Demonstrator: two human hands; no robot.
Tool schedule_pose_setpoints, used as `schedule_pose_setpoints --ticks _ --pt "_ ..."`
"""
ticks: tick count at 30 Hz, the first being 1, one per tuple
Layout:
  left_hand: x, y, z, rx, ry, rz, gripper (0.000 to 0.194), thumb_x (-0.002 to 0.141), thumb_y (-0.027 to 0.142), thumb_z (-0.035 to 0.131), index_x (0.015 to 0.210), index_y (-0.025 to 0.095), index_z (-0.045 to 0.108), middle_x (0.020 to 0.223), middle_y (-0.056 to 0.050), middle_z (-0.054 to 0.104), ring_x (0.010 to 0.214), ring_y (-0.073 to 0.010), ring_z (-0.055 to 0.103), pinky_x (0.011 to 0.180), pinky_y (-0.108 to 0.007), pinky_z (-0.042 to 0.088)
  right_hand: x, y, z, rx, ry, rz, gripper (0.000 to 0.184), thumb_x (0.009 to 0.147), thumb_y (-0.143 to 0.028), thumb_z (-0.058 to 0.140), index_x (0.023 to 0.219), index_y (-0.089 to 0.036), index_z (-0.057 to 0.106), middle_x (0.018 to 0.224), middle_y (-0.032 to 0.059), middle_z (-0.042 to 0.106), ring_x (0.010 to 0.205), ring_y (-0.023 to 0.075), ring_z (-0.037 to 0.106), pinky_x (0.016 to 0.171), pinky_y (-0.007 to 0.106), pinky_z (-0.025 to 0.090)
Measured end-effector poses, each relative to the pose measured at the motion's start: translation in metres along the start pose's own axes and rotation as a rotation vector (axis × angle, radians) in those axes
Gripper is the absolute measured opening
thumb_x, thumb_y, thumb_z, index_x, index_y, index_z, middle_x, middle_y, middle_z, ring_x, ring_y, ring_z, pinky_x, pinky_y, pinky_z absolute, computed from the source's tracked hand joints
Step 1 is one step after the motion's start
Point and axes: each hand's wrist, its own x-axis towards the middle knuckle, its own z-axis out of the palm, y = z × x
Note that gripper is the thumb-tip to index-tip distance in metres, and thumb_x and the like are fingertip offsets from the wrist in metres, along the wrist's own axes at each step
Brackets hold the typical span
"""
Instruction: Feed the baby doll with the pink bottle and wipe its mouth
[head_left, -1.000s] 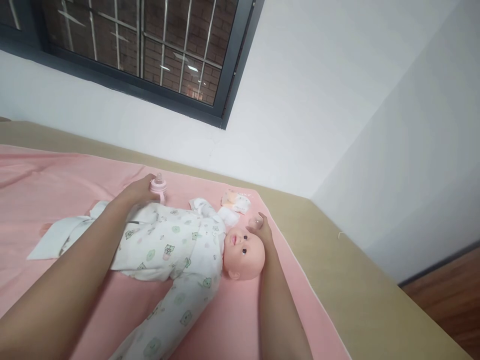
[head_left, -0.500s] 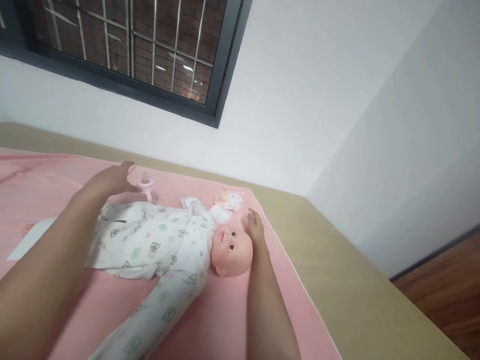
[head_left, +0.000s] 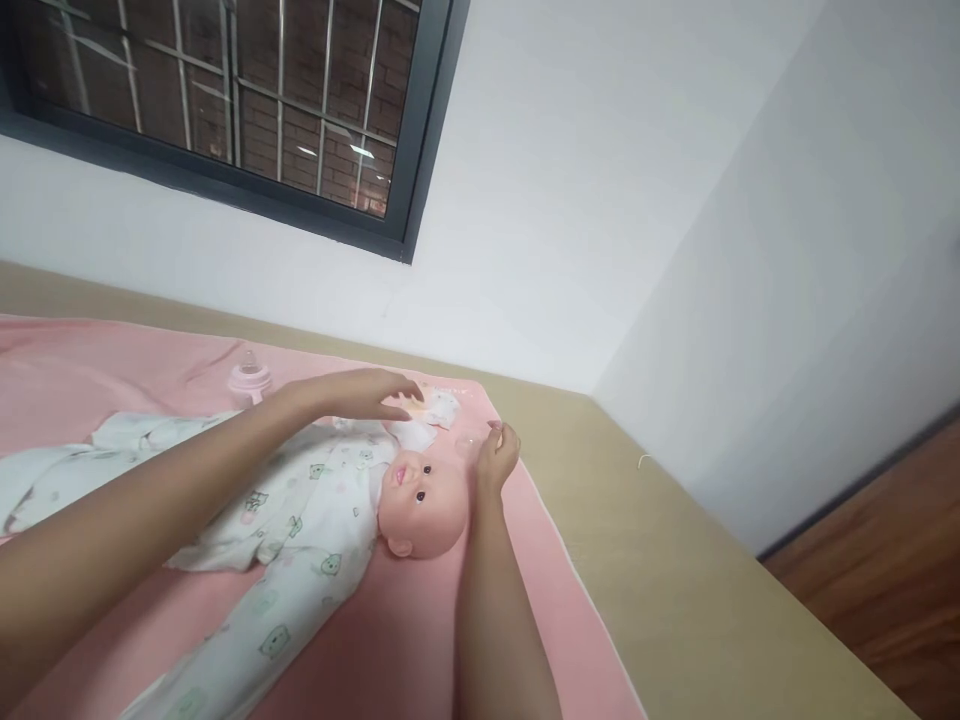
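A baby doll (head_left: 424, 505) lies on its back on a pink blanket (head_left: 390, 630), dressed in a white outfit (head_left: 315, 520) with green animal prints. My left hand (head_left: 371, 392) is above the doll's far arm, fingers apart and holding nothing, its tips beside small printed cloth pieces (head_left: 442, 408). Past the top of the doll's head, my right hand (head_left: 499, 457) has its fingers curled in; what they hold, if anything, is hidden. Just left of it lies a small clear object (head_left: 468, 443) that I cannot make out. My left forearm covers part of the doll's body.
A pink baby bottle (head_left: 250, 378) stands on the blanket behind the doll. The blanket covers part of a wooden surface (head_left: 645, 560), which meets a white wall (head_left: 540, 220). A dark-framed window (head_left: 405, 190) with bars is set in the wall.
My left hand has moved right, from beside the bottle to the cloth pieces. My right hand's fingers have curled in more. The view has shifted slightly to the right.
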Motion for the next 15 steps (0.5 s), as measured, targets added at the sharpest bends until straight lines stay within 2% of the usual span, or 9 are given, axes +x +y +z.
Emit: schedule_pose_setpoints --ticks 2,5,9,13,15 --pt "0.020 0.001 0.012 -0.095 -0.151 0.028 0.045 0.080 0.049 0.053 0.115 0.023 0.063 0.122 -0.010 0.063 0.104 -0.0281 0.060 0.086 -0.035 0.045 -0.004 -0.005 0.001 0.007 0.036 -0.089 0.043 0.091 -0.042 0.024 0.092 -0.019 0.060 0.103 0.0119 0.063 0.110 0.0247 0.050 0.095 0.037 0.038" --pt "0.044 0.001 0.027 -0.133 -0.276 -0.006 0.045 0.079 0.054 0.051 0.102 0.020 0.068 0.105 -0.013 0.069 0.088 -0.0284 0.064 0.079 -0.037 0.048 -0.010 -0.010 0.004 0.011 0.017 -0.221 0.042 0.092 -0.039 0.023 0.091 -0.019 0.059 0.096 0.0117 0.063 0.104 0.0238 0.051 0.092 0.037 0.038" --pt "0.063 -0.001 0.045 -0.176 -0.449 -0.091 0.050 0.077 0.062 0.049 0.083 0.018 0.072 0.086 -0.013 0.072 0.070 -0.0266 0.065 0.068 -0.036 0.051 -0.014 -0.011 0.008 -0.014 -0.044 -0.324 0.041 0.094 -0.035 0.022 0.091 -0.019 0.059 0.093 0.0106 0.062 0.103 0.0232 0.051 0.090 0.036 0.039" --pt "0.069 -0.003 0.060 -0.214 -0.533 -0.155 0.052 0.078 0.064 0.046 0.084 0.020 0.074 0.080 -0.011 0.072 0.063 -0.0245 0.065 0.064 -0.035 0.053 -0.014 -0.011 0.011 -0.027 -0.036 -0.361 0.041 0.095 -0.034 0.021 0.091 -0.018 0.059 0.091 0.0102 0.063 0.100 0.0228 0.050 0.088 0.035 0.038" --pt "0.069 -0.004 0.066 -0.215 -0.490 -0.160 0.051 0.077 0.063 0.047 0.082 0.021 0.075 0.074 -0.010 0.072 0.060 -0.0240 0.064 0.061 -0.034 0.053 -0.014 -0.011 0.013 -0.030 -0.037 -0.375 0.041 0.095 -0.034 0.021 0.091 -0.019 0.059 0.091 0.0098 0.063 0.100 0.0225 0.050 0.087 0.035 0.038"
